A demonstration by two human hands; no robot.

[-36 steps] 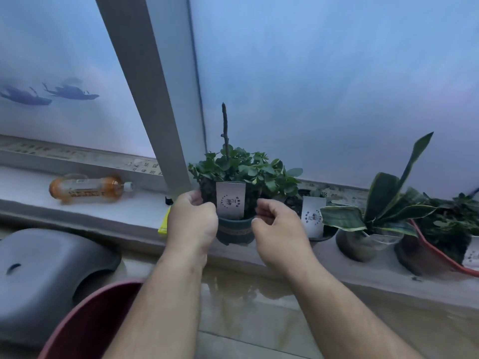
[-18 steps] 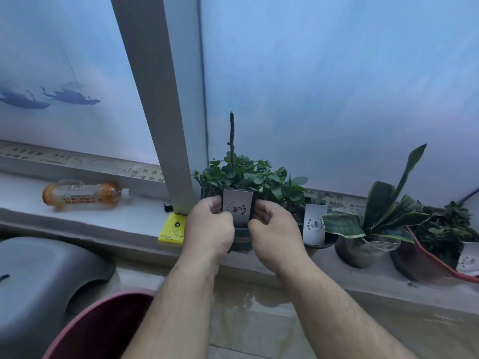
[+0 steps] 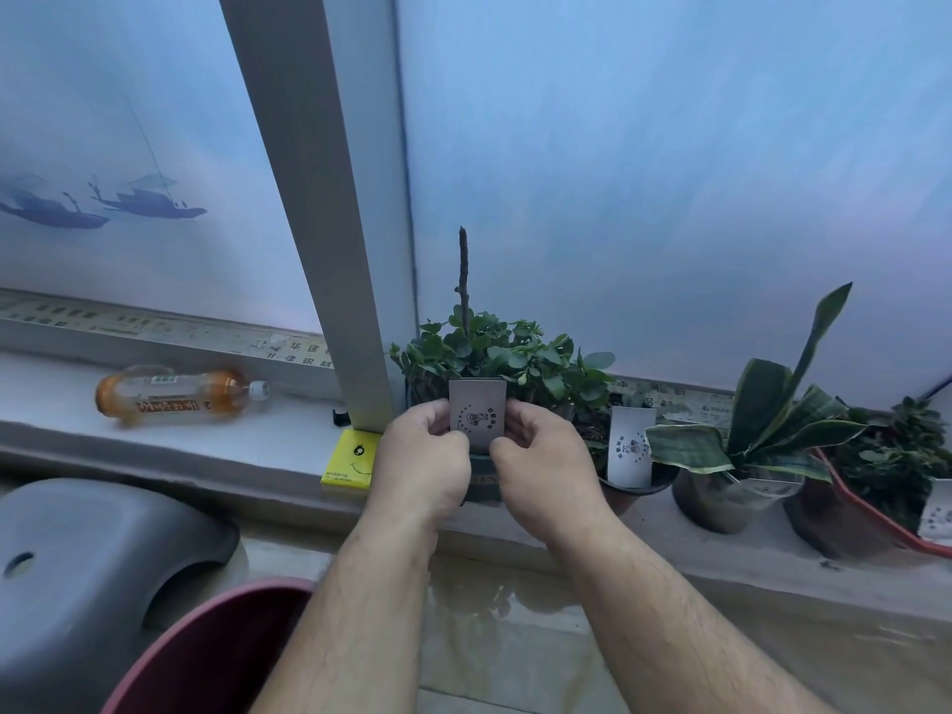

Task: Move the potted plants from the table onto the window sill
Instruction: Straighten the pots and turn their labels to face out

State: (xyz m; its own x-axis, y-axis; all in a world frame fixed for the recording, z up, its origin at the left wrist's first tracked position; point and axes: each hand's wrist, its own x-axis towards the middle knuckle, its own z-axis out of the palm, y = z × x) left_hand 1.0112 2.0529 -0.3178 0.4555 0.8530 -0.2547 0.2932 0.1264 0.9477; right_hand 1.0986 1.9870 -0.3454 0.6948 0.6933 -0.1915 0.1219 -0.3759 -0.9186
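Both hands have drawn closer together around the small potted plant since a second ago, when they sat wider apart on its sides, and the pot now stands on the window sill rather than hanging at its front edge. The left hand and right hand curl round the potted plant from either side, fingers wrapped on the dark pot and thumbs nearly meeting under a grey tag that stands upright at the pot's front. Small round green leaves and one bare upright twig rise above the hands. The pot sits just right of the grey window post.

Just left of the left hand, a yellow box lies at the sill's front edge. Farther left, an orange bottle lies on its side. To the right along the sill stand a second tagged pot, a striped long-leaved plant, and a red-rimmed pot. Below the sill are a grey stool and a dark red bucket.
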